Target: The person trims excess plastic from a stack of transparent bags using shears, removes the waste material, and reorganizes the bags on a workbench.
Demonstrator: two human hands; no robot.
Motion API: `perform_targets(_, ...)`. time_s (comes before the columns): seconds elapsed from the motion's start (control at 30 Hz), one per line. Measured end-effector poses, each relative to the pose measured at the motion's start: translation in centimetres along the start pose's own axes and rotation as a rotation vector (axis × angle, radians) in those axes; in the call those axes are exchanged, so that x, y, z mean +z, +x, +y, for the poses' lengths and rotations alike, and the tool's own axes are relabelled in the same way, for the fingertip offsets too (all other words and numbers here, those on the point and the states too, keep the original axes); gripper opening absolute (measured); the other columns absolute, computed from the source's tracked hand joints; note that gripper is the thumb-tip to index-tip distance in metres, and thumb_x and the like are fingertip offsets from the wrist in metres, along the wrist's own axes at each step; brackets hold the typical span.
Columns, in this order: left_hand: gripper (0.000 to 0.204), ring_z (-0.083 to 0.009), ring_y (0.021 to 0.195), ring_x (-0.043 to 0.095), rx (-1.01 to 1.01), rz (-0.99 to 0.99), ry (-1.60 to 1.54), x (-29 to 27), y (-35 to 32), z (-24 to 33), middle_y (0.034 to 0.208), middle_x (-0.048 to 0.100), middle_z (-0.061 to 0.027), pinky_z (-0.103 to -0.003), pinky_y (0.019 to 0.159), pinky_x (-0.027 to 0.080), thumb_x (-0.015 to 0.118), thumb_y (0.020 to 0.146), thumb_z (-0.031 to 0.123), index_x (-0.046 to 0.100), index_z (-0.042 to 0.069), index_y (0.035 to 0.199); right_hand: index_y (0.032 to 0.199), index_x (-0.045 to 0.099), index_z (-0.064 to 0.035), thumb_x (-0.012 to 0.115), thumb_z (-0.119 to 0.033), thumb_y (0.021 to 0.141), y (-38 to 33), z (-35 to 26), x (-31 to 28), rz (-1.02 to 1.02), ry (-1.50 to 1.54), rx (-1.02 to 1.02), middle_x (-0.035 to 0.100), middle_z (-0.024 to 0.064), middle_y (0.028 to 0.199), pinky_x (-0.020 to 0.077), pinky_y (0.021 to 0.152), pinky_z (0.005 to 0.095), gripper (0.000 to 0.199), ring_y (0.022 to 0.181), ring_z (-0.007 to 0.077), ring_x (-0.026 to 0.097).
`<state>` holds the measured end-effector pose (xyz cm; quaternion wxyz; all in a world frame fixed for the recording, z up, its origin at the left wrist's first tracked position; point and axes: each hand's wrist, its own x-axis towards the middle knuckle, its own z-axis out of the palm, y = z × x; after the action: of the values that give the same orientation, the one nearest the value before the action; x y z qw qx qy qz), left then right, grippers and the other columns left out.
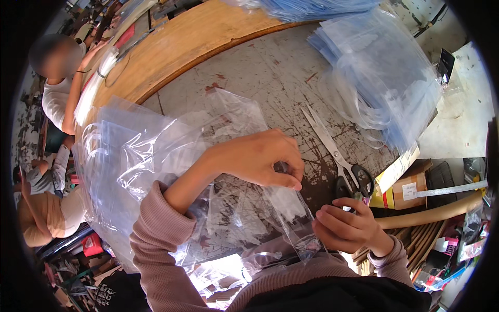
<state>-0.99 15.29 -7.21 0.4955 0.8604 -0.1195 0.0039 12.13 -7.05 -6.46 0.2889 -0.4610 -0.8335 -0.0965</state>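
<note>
A clear plastic bag [239, 218] lies spread over the near edge of the worktable, its folds shiny and partly see-through. My left hand [260, 156] reaches across it from the left, thumb and forefinger pinched at the bag's right edge. Lower and to the right, my right hand [345, 226] has its fingers curled at the same edge; the grip itself is partly hidden. Scissors [332, 148] with black handles lie just beyond my right hand, blades pointing away. More clear bags with looped handles [112, 140] lie at the left, under and beside my left forearm.
A stack of bluish clear bags [384, 73] covers the far right of the scratched table [260, 67]. A wooden board [208, 28] curves along the far side. At the right are a cardboard box [410, 190] and a tan tube [436, 210]. Two people [57, 99] sit at the left.
</note>
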Motion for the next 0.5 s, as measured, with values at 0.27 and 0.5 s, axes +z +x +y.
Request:
perform_targets(0.27,0.019,-0.0176,0.081,0.056,-0.050,-0.048,0.010,0.1,-0.2,0.1,0.074,0.062,0.0010,-0.035,0.079,0.037,0.065,0.080,0.026,0.064,0.009,0.076,0.080,0.062,-0.0101,0.056,-0.012,0.076,0.9,0.6,-0.3,-0.065,0.045,-0.053,0.062,0.0047,0.096,0.0492,0.074,0.0293,0.007,0.086,0.0167,0.062)
perform_targets(0.5,0.013,-0.0204,0.080,0.056,-0.022,0.034,0.249,1.2,-0.2,1.8,0.073,0.058,0.0008,-0.037,0.081,0.037,0.066,0.077,0.022,0.062,0.010,0.076,0.086,0.063,-0.0042,0.057,-0.011,0.073,0.5,0.9,-0.5,-0.164,0.138,-0.082,0.062,0.0071,0.097,0.0498,0.079,0.0301,0.016,0.089,0.0190,0.062)
